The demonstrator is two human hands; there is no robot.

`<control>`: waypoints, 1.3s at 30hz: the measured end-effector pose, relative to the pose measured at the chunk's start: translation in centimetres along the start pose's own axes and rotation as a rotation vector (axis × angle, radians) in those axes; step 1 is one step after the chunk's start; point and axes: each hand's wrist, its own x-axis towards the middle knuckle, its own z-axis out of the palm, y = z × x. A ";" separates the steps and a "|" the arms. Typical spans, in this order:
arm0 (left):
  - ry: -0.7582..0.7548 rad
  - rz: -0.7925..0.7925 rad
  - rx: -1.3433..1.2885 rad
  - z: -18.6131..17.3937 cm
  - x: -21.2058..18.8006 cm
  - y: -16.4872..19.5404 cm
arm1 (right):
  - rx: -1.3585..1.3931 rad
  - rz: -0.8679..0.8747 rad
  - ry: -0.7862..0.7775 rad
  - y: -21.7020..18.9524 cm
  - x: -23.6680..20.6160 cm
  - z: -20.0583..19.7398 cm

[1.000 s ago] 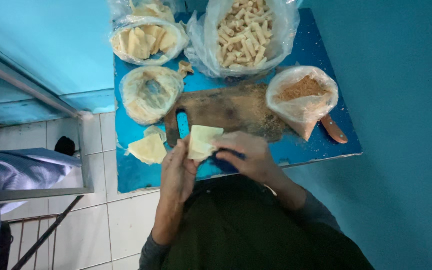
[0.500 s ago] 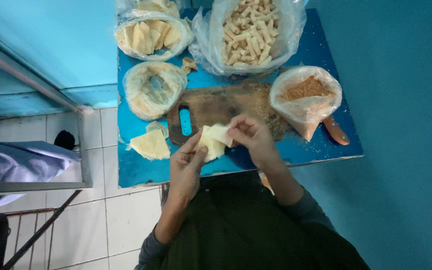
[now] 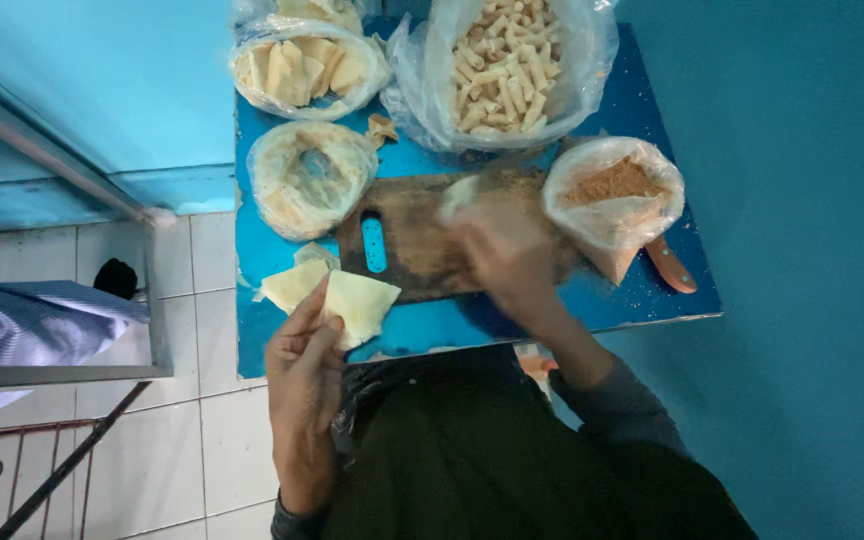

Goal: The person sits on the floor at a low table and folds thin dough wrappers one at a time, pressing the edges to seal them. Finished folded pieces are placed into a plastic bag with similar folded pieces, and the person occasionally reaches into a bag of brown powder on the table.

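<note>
On a small blue table seen from above, the left hand pinches a thin, pale yellow pastry sheet, folded to a rough triangle, between thumb and fingers at the table's near edge. More pale sheets lie just beside it. The right hand is blurred over a dark, worn wooden cutting board with a slot handle; something pale shows at its fingertips, but I cannot tell how far it is closed. Beside it sits a clear plastic bag of brown crumbly powder, with a wooden knife handle poking out beneath. Farther back are a large bag of small rolled pastry sticks, a bag of folded pale wrappers, and a ring-shaped bagged stack. The walls are teal, the floor white tile.
</note>
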 end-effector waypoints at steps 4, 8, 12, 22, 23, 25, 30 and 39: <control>-0.016 -0.025 -0.018 0.3 0.0 0.0 | 0.060 0.041 -0.166 -2.4 0.6 1.0; -0.010 -0.053 -0.008 0.9 0.1 -0.7 | 0.216 0.246 -0.183 -2.9 1.0 -0.7; -0.045 -0.047 0.223 2.2 0.8 -2.1 | 0.304 0.104 -0.013 -3.8 0.8 -2.8; -0.154 -0.002 0.336 3.3 1.3 -3.9 | 1.090 0.806 -0.197 -1.3 -3.7 1.1; -0.147 0.005 0.363 3.2 1.1 -3.7 | 1.342 0.946 -0.133 -0.5 -3.9 1.5; -0.108 0.041 0.452 3.2 0.9 -3.1 | 1.683 1.144 -0.029 0.5 -4.5 1.8; 0.122 0.269 0.928 2.8 0.2 -0.8 | 1.962 1.317 0.126 2.0 -5.5 1.1; 0.136 0.748 1.668 3.6 1.2 0.7 | -0.185 0.266 -0.199 0.7 -3.0 1.4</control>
